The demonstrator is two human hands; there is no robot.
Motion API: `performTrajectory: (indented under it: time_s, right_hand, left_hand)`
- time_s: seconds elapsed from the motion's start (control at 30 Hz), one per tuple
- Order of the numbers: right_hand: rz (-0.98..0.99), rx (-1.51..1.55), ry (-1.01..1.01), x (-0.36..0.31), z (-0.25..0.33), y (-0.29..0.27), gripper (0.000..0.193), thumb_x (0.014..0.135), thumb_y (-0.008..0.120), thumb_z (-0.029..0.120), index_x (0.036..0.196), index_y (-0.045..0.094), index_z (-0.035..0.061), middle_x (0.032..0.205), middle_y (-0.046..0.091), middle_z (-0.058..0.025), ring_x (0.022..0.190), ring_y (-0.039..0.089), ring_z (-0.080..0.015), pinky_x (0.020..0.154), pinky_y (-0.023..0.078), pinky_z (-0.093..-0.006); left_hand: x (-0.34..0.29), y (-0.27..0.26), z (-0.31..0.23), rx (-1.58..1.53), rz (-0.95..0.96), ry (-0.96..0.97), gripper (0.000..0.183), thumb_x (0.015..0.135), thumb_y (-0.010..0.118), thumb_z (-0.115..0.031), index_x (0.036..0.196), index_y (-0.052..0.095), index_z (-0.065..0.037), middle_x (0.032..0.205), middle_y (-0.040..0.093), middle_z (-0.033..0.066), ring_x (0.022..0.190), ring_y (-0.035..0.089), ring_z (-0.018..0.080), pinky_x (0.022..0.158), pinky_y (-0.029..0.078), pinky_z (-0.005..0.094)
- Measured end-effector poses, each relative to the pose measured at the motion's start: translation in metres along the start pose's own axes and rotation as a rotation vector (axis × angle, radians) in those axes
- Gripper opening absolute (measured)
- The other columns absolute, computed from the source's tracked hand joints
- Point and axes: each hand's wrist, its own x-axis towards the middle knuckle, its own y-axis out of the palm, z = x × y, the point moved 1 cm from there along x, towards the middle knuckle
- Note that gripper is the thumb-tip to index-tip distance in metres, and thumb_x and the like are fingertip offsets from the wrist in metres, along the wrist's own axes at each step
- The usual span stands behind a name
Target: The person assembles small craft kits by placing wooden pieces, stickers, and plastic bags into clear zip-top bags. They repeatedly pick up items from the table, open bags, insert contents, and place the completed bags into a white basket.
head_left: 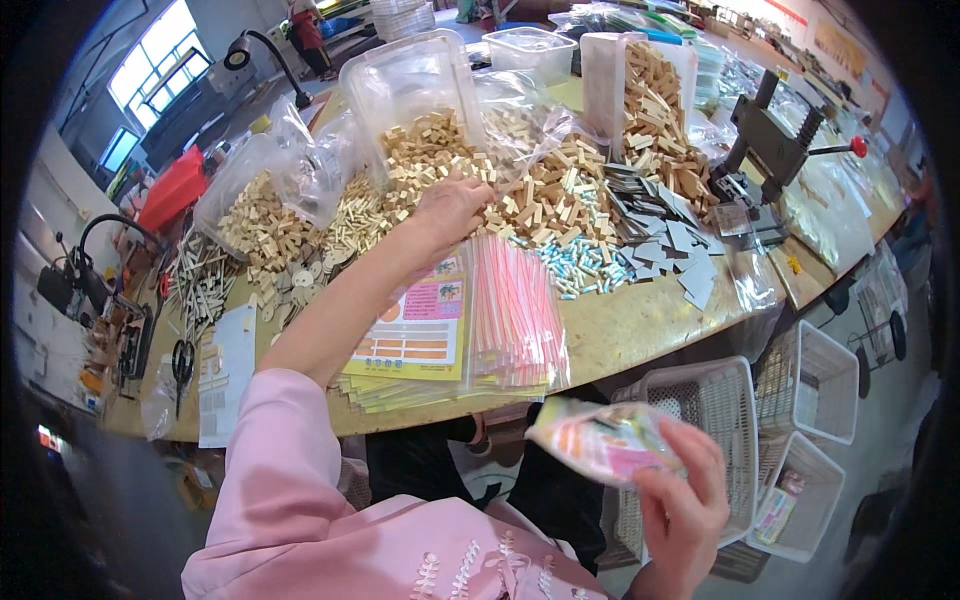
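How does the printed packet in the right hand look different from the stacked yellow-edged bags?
The printed packet is up in the right hand; the yellow-edged bags lie on the table. The printed packet looks single; the yellow-edged bags form a stack. Both show pink and orange print.

A small plastic bag (600, 437), printed in orange, pink and yellow-green, is hanging in the air, its right end lying between the right fingers (697, 462); its body is sticking out to the left of them, slanting and blurring, and its contents are staying too unclear to tell; pale wooden blocks (560, 190), small and oblong, are lying in a loose heap under and around the left fingers (478, 192), pointing every which way, and are spreading beyond those fingertips and off to their right.
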Motion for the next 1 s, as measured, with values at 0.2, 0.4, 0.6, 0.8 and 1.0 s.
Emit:
performTrajectory:
  time_s: [0.2,0.4,0.6,0.8,1.0]
  right_hand:
    - [0.154,0.202,-0.110,0.000,0.031,-0.007,0.010,0.088,0.069,0.011,0.097,0.068,0.0072,0.114,0.069,-0.0143,0.106,0.066,-0.0393,0.090,0.055,-0.0412]
    - [0.337,0.289,-0.177,-0.008,0.013,0.063,0.019,0.070,0.073,-0.003,0.087,0.066,0.0001,0.121,0.063,-0.0195,0.116,0.059,-0.0385,0.095,0.052,-0.0436]
    - [0.338,0.310,-0.146,-0.008,-0.003,0.093,0.019,0.072,0.075,-0.004,0.088,0.065,-0.0013,0.123,0.062,-0.0208,0.114,0.060,-0.0388,0.092,0.053,-0.0416]
    - [0.356,0.336,-0.109,0.000,0.009,0.111,0.018,0.072,0.075,-0.005,0.086,0.066,0.0011,0.125,0.062,-0.0181,0.114,0.060,-0.0371,0.093,0.052,-0.0415]
    - [0.407,0.374,-0.204,0.009,0.031,0.127,0.019,0.072,0.075,-0.005,0.087,0.065,0.0015,0.128,0.060,-0.0189,0.116,0.059,-0.0383,0.094,0.051,-0.0432]
  left_hand:
    - [0.016,0.022,0.004,0.036,-0.021,0.083,0.022,0.080,0.074,-0.018,0.100,0.065,-0.015,0.097,0.065,0.0021,0.101,0.061,0.0252,0.083,0.054,0.0409]
    - [0.020,0.028,0.020,-0.035,0.027,0.099,0.017,0.080,0.074,-0.016,0.096,0.068,-0.015,0.091,0.069,0.0046,0.095,0.063,0.0268,0.082,0.053,0.0400]
    - [0.000,-0.001,0.018,-0.907,0.021,-0.261,0.014,0.088,0.073,-0.013,0.101,0.071,-0.008,0.090,0.071,0.0010,0.084,0.066,0.0116,0.074,0.053,0.0284]
    - [-0.086,-0.069,-0.054,-1.505,0.182,-0.064,0.017,0.089,0.075,-0.012,0.104,0.070,-0.006,0.089,0.070,-0.0019,0.080,0.063,0.0050,0.068,0.049,0.0227]
    - [-0.177,-0.125,-0.111,-0.903,0.214,0.142,0.016,0.087,0.077,-0.018,0.099,0.073,-0.007,0.087,0.072,0.0038,0.078,0.067,0.0111,0.068,0.053,0.0291]
